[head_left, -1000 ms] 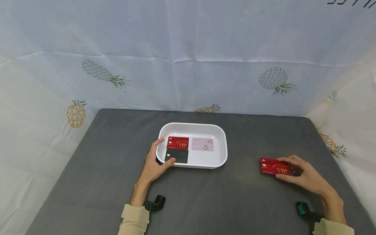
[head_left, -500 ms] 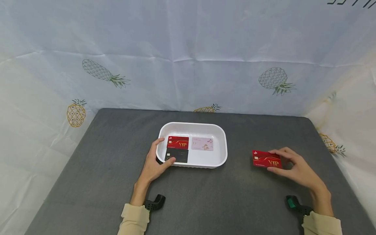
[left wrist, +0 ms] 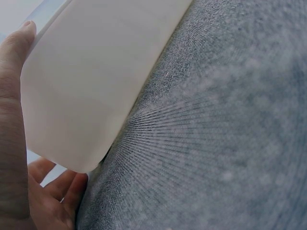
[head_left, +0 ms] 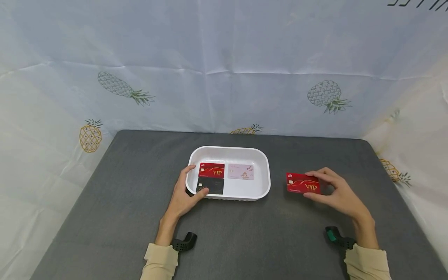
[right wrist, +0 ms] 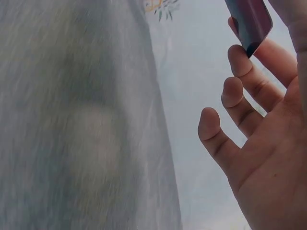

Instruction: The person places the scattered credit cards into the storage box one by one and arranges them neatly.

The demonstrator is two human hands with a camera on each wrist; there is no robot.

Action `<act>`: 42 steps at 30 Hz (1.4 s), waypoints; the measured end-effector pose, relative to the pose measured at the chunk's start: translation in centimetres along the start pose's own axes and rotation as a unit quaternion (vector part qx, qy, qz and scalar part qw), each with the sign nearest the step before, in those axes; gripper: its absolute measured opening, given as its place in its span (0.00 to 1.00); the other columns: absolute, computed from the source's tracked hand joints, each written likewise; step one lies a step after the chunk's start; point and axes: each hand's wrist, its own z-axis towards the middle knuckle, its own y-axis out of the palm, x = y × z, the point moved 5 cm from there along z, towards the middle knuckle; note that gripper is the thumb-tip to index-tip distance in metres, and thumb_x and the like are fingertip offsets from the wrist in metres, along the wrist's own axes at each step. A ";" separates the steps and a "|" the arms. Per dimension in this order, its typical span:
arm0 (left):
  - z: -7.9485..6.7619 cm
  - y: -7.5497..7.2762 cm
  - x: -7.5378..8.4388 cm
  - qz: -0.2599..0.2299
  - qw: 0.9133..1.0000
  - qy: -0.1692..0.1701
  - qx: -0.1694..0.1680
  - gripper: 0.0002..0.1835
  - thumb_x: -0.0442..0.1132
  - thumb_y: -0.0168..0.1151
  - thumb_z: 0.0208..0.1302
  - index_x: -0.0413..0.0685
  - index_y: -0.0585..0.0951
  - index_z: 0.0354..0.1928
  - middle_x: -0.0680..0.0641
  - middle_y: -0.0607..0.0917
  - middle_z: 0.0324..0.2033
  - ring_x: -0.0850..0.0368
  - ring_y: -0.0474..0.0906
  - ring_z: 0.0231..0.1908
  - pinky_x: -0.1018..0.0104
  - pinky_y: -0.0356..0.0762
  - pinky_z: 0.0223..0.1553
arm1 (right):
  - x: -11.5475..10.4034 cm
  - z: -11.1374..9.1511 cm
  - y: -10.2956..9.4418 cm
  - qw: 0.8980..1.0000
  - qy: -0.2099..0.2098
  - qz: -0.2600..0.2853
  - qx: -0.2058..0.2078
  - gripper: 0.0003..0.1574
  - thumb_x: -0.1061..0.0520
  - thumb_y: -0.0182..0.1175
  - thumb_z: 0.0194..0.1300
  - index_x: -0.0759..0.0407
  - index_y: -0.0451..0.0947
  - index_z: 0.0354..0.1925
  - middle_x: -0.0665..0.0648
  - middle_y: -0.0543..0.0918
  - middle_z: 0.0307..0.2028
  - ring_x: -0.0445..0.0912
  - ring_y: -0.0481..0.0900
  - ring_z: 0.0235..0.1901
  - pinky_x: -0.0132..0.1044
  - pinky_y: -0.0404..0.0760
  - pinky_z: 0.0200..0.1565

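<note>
My left hand (head_left: 183, 196) grips the left end of a white tray (head_left: 262, 182), thumb over the front rim and fingers around the side. In the left wrist view, the tray's outer wall (left wrist: 91, 76) lies between thumb and fingers. Inside the tray lie a red VIP card (head_left: 211, 170), a black card (head_left: 213, 186) below it and a pink card (head_left: 241, 172) on the right. To the right of the tray, my right hand (head_left: 337, 192) pinches another red VIP card (head_left: 302, 183) by its right end, held above the table. In the right wrist view, only the lower part of this card (right wrist: 250, 21) shows.
A grey cloth-covered table (head_left: 266, 241) carries the tray. Behind it hangs a white curtain (head_left: 210, 101) printed with pineapples, which also runs along both sides. Each wrist wears a black camera mount, one on the left (head_left: 184, 242) and one on the right (head_left: 339, 237).
My right hand has moved left and slightly away from me, bringing the red card closer to the tray. My left hand and the tray stay where they were.
</note>
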 end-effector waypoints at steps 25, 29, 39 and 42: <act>0.0 -0.1 0.0 -0.003 1.000 0.002 -0.002 0.47 0.43 0.75 0.54 0.52 0.62 0.74 0.39 0.71 0.70 0.41 0.71 0.65 0.37 0.68 0.64 | -4.1 4.3 2.9 0.999 -0.040 0.023 0.022 0.36 0.64 0.80 0.47 0.57 0.83 0.58 0.51 0.79 0.45 0.35 0.71 0.45 0.30 0.76 0.43; 0.0 -0.1 0.1 -0.001 1.000 0.001 -0.002 0.47 0.44 0.75 0.54 0.53 0.62 0.74 0.39 0.71 0.70 0.40 0.71 0.64 0.37 0.68 0.64 | -4.7 4.9 3.7 0.998 -0.052 0.031 0.009 0.37 0.63 0.80 0.48 0.57 0.83 0.58 0.52 0.79 0.46 0.36 0.70 0.46 0.28 0.77 0.41; 0.0 -0.2 0.2 0.002 1.000 0.001 -0.001 0.47 0.44 0.75 0.54 0.51 0.62 0.74 0.39 0.71 0.70 0.40 0.71 0.64 0.36 0.68 0.63 | -6.4 6.5 6.2 0.997 -0.066 0.030 0.003 0.37 0.59 0.82 0.46 0.56 0.84 0.57 0.52 0.81 0.47 0.38 0.64 0.50 0.44 0.72 0.48; 0.0 -0.2 0.2 0.003 1.000 0.002 -0.001 0.47 0.44 0.75 0.54 0.52 0.62 0.74 0.39 0.71 0.69 0.40 0.71 0.64 0.37 0.69 0.63 | -6.7 6.8 7.1 0.996 -0.076 0.039 0.007 0.37 0.59 0.83 0.45 0.57 0.85 0.56 0.53 0.82 0.46 0.40 0.62 0.50 0.47 0.68 0.48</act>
